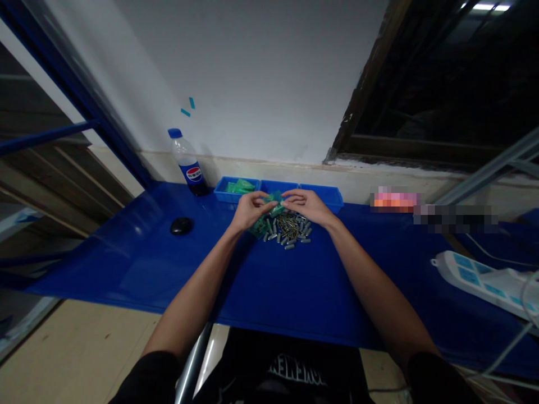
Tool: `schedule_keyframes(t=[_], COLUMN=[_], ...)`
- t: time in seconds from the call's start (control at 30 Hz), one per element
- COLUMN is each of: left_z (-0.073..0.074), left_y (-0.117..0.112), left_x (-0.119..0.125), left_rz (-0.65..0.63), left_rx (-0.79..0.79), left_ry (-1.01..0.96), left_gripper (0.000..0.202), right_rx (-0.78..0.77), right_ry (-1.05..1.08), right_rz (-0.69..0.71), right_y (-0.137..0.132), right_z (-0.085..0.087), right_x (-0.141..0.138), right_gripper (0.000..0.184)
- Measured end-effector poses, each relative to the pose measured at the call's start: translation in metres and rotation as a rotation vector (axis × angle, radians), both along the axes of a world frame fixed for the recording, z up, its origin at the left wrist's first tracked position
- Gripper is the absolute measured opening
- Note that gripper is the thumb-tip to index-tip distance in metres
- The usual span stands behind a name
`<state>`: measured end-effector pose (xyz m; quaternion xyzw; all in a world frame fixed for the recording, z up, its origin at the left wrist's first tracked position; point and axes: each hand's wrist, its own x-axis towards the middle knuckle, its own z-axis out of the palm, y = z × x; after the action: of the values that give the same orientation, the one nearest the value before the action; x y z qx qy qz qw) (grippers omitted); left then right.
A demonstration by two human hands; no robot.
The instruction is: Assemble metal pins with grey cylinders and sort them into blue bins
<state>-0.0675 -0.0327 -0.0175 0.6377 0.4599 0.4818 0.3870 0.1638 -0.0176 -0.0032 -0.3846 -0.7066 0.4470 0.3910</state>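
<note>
My left hand [251,210] and my right hand [309,206] meet over the table, each pinching a side of a small green plastic bag [275,203]. What is inside the bag cannot be made out. Just below the hands lies a pile of yellowish metal screws [288,224], ringed by grey plug-like cylinders [289,246]. More green plastic [257,228] lies at the pile's left side, partly under my left hand. Behind the hands, a row of blue bins [222,196] stands along the wall; green bags [240,186] fill the left one.
On the blue table [269,292], a cola bottle [191,163] stands at the back left, with a black rounded object [181,226] in front of it. A white power strip [484,280] with cables lies at right. Blurred-out items [396,200] sit at the back right.
</note>
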Motion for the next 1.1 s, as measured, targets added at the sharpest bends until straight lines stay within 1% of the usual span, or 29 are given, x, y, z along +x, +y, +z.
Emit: schedule_keyframes(t=[0.07,0.13,0.2,0.27,0.33,0.4,0.47,0.53,0.63,0.7,0.73,0.87,0.93,1.0,1.1], left_z=[0.0,0.0,-0.001,-0.001,0.0,0.004,0.009,0.014,0.015,0.012,0.009,0.001,-0.001,-0.003,-0.006], left_y=[-0.001,-0.001,-0.001,0.001,0.003,0.007,0.014,0.023,0.033,0.034,0.032,0.022,0.018,0.015,0.013], left_x=[0.005,0.008,0.008,0.005,-0.004,-0.018,-0.032,-0.044,-0.052,-0.053,-0.052,-0.049,-0.05,-0.053,-0.056], left_rz=[-0.062,-0.097,-0.073,0.054,0.259,0.389,0.483,0.485,0.41,0.369,0.368,0.464,0.489,0.49,0.445], left_rx=[-0.033,-0.026,0.001,0.089,0.27,0.493,0.602,0.6,0.479,0.378,0.339,0.243,0.225,0.267,0.409], left_ry=[-0.085,-0.126,-0.113,-0.047,0.066,0.271,0.473,0.692,0.972,1.095,1.13,1.164,1.164,1.137,1.065], left_gripper=[0.049,0.047,0.045,0.041,0.034,0.022,0.023,0.029,0.038,0.041,0.041,0.039,0.039,0.044,0.05], right_rx=[-0.036,-0.051,-0.061,-0.068,-0.078,-0.092,-0.106,-0.118,-0.133,-0.141,-0.144,-0.151,-0.153,-0.155,-0.155], right_ry=[0.042,0.07,0.093,0.109,0.108,0.091,0.074,0.065,0.053,0.041,0.035,0.019,0.018,0.027,0.041], right_rz=[-0.007,-0.027,-0.04,-0.063,-0.095,-0.107,-0.092,-0.075,-0.06,-0.05,-0.047,-0.039,-0.033,-0.023,-0.01], right_y=[0.0,0.001,0.002,0.003,0.003,0.002,0.001,0.0,-0.001,-0.001,-0.001,0.0,0.0,0.0,-0.001], right_z=[-0.001,-0.001,-0.002,-0.003,-0.002,0.0,0.003,0.006,0.008,0.009,0.009,0.007,0.006,0.005,0.005], right_x=[0.0,0.001,0.001,-0.001,-0.002,-0.003,-0.002,-0.001,0.001,0.001,0.001,0.001,0.001,0.0,0.0], right_gripper=[0.036,0.037,0.037,0.037,0.036,0.034,0.031,0.029,0.027,0.027,0.028,0.031,0.032,0.031,0.028])
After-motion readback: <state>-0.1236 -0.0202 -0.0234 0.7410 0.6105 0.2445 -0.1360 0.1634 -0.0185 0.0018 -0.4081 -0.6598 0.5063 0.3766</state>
